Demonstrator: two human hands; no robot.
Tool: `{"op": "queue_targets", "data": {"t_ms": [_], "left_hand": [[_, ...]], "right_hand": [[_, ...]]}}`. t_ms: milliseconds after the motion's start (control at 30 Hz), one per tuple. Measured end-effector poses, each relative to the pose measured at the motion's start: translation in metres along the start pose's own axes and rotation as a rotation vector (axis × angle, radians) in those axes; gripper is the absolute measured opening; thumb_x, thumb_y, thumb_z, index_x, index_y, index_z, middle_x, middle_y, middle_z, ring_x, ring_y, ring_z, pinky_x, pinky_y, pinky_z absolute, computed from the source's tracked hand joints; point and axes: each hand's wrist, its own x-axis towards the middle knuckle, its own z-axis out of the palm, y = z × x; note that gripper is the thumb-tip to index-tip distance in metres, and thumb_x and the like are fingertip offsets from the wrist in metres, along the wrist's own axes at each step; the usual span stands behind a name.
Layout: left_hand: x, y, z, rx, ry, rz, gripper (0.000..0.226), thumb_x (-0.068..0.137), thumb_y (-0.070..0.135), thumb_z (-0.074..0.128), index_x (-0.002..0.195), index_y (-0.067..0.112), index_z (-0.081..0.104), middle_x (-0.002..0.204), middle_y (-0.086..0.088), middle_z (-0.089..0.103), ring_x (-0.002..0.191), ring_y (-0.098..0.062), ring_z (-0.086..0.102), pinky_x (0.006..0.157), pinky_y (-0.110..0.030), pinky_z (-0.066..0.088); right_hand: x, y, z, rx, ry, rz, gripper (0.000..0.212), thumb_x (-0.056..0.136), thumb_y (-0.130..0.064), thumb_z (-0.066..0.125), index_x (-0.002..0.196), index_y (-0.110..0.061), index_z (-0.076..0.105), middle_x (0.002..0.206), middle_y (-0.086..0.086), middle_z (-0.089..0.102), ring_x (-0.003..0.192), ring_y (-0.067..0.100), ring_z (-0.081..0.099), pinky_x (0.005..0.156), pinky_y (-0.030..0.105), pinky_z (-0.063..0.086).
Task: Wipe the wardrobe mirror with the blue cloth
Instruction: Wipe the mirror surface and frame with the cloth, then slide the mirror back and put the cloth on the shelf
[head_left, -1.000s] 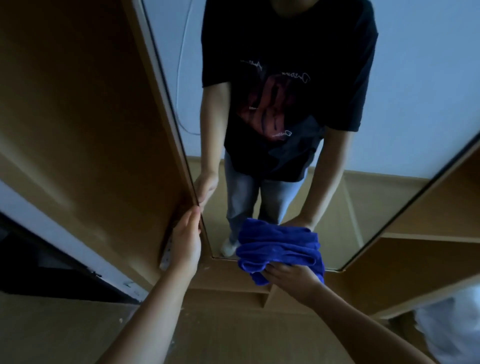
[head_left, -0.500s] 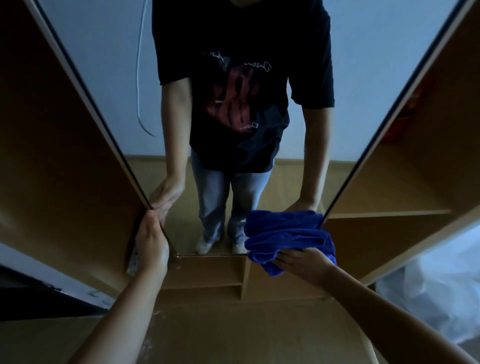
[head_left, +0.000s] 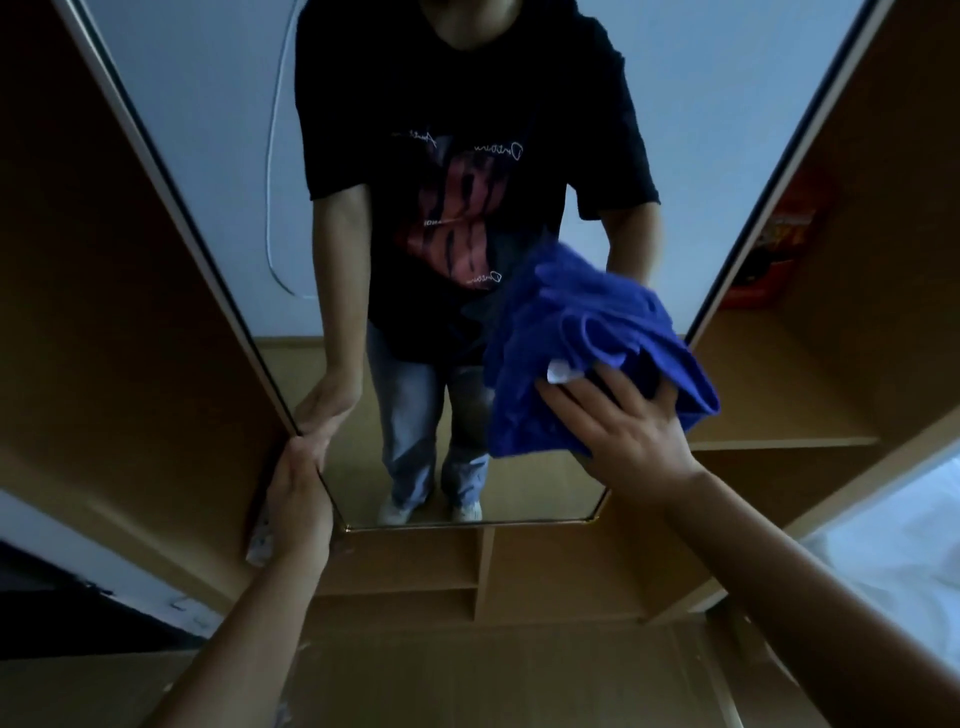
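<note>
My right hand presses the blue cloth flat-fingered on the mirror, my left hand grips its edge; I'd favour overlapping, even-pressure strokes.

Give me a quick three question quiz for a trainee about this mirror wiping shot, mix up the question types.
1. True or false: the right hand presses the cloth against the mirror.
2. What does the left hand hold? A) the mirror's left edge B) a spray bottle C) the cloth
3. Fill in: a red packet lies on a ___ to the mirror's right.

Key: 1 true; 2 A; 3 shelf.
</note>
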Motion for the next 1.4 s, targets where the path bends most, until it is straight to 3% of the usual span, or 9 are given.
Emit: {"op": "queue_targets", "data": {"t_ms": [200,367,533,700,800,900,1033,1233,1400], "left_hand": [[0.013,0.003,-0.005,-0.208,-0.096,-0.143,0.049,0.101,0.034,0.029,0.145,0.012,0.031,0.150,-0.012,0.033,0.138,-0.025,0.033,0.113,-0.038,0.026],[0.010,0.008,-0.014,-0.190,-0.158,-0.139,0.053,0.101,0.039,0.023,0.146,0.011,0.026,0.152,-0.012,0.029,0.139,-0.025,0.030,0.115,-0.040,0.023],[0.005,0.021,-0.022,-0.265,-0.245,-0.167,0.050,0.100,0.040,0.026,0.141,0.015,0.037,0.145,-0.007,0.042,0.132,-0.022,0.039,0.101,-0.035,0.032],[0.008,0.022,-0.031,-0.166,-0.303,-0.168,0.054,0.098,0.044,0.026,0.144,0.015,0.032,0.150,-0.007,0.034,0.137,-0.023,0.033,0.106,-0.036,0.026],[0.005,0.019,-0.031,-0.135,-0.308,-0.106,0.054,0.097,0.043,0.029,0.144,0.016,0.030,0.151,-0.006,0.032,0.137,-0.022,0.033,0.105,-0.035,0.027],[-0.009,0.015,-0.033,-0.166,-0.303,-0.100,0.067,0.087,0.059,0.041,0.144,0.023,0.033,0.151,0.000,0.034,0.137,-0.019,0.034,0.112,-0.038,0.025],[-0.035,0.006,-0.042,-0.218,-0.292,-0.229,0.109,0.052,0.083,0.055,0.142,0.024,0.038,0.144,-0.002,0.044,0.130,-0.021,0.044,0.108,-0.049,0.035],[-0.069,0.042,-0.054,-0.564,-0.657,-0.394,0.046,0.066,0.036,0.070,0.103,0.009,0.070,0.097,-0.016,0.073,0.082,-0.026,0.072,0.064,-0.036,0.059],[-0.067,0.068,-0.070,-0.358,-0.449,-0.228,0.021,0.083,0.000,0.049,0.089,0.015,0.063,0.065,-0.006,0.073,0.068,-0.031,0.066,0.057,-0.037,0.051]], "right_hand": [[0.082,-0.032,-0.020,0.202,0.146,0.308,0.058,0.079,-0.032,0.057,0.132,-0.021,0.039,0.134,-0.002,0.037,0.127,0.028,0.029,0.095,0.057,0.023],[0.084,-0.079,0.004,0.206,0.116,0.223,0.064,0.073,-0.027,0.060,0.133,-0.024,0.037,0.132,-0.002,0.036,0.119,0.028,0.033,0.089,0.059,0.032],[0.024,-0.136,0.057,0.278,-0.088,-0.087,0.038,0.091,-0.014,0.034,0.127,-0.024,0.039,0.128,-0.005,0.040,0.114,0.019,0.041,0.062,0.036,0.051],[-0.013,-0.155,0.068,0.291,-0.532,-0.266,0.070,0.053,-0.036,0.083,0.119,-0.031,0.060,0.123,-0.013,0.060,0.120,0.016,0.039,0.076,0.042,0.053],[0.000,-0.163,0.049,0.365,-0.503,-0.149,0.053,0.048,-0.030,0.084,0.099,-0.029,0.072,0.109,-0.012,0.067,0.113,0.017,0.046,0.073,0.049,0.053],[0.011,-0.175,0.035,0.543,-0.299,0.123,0.028,0.063,-0.015,0.062,0.088,-0.024,0.072,0.089,-0.010,0.069,0.091,0.015,0.060,0.070,0.050,0.053],[0.029,-0.177,0.010,0.838,-0.232,0.451,0.052,0.045,-0.006,0.056,0.094,-0.019,0.071,0.100,-0.008,0.070,0.105,0.009,0.054,0.068,0.038,0.045],[0.048,-0.178,-0.031,1.121,-0.299,0.559,0.063,0.058,-0.011,0.049,0.119,-0.023,0.055,0.123,-0.010,0.058,0.120,0.003,0.043,0.093,0.039,0.043],[0.060,-0.145,-0.064,1.469,-0.589,0.532,0.068,0.066,-0.038,0.072,0.122,-0.055,0.037,0.142,-0.037,0.019,0.133,-0.009,0.023,0.107,0.019,0.032]]}}
